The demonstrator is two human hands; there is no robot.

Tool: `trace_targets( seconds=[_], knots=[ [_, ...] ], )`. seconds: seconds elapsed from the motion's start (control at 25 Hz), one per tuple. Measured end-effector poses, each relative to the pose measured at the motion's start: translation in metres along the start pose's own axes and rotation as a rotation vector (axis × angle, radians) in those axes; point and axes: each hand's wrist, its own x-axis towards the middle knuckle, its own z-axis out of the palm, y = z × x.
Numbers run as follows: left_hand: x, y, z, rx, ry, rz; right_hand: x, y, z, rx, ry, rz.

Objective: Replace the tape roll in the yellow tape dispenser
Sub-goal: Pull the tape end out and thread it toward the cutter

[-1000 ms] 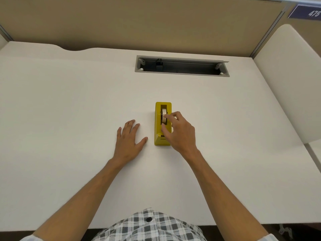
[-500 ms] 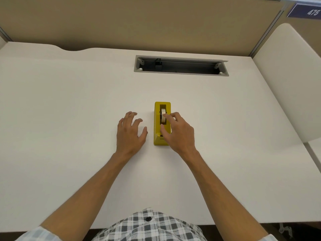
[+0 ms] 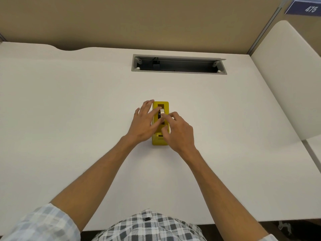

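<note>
A white desk (image 3: 69, 105) is being viewed from above, enclosed at the back by a tan partition (image 3: 139, 20) and at the right by a white side panel (image 3: 286, 75); a grey cable tray (image 3: 178, 65) is being left open in the desk's far half, and a blue sign (image 3: 304, 8) numbered 475 is being shown at the upper right corner. The yellow tape dispenser (image 3: 160, 123) is being kept flat on the desk near its middle, lengthwise away from the person, with the tape roll (image 3: 161, 113) seated in its slot. The dispenser is being flanked by both hands. The left hand (image 3: 143, 123) is being laid against the dispenser's left side, fingers extended, with one fingertip touching the roll; nothing is being enclosed by it. The right hand (image 3: 178, 131) is being curled loosely over the dispenser's right side, its index fingertip pressed to the roll and its thumb set near the cutter end; whether the roll is actually being pinched cannot be told. Compared with half a second ago, the left hand is no longer being rested on the bare desk apart from the dispenser but is being brought up against it, while the right hand is being kept on the roll much as before.
</note>
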Motion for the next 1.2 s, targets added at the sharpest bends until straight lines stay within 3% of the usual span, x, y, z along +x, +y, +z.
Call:
trace_targets(
  seconds=[0.32, 0.56, 1.2],
  knots=[
    [0.003, 0.003, 0.001, -0.077, 0.124, 0.035, 0.006, 0.000, -0.001, -0.025, -0.017, 0.010],
    [0.009, 0.002, 0.000, -0.029, 0.036, 0.022, 0.007, 0.001, -0.001, -0.027, -0.033, 0.017],
    [0.006, 0.003, 0.000, -0.058, 0.101, 0.067, 0.011, 0.001, 0.000, -0.032, -0.055, 0.031]
  ],
)
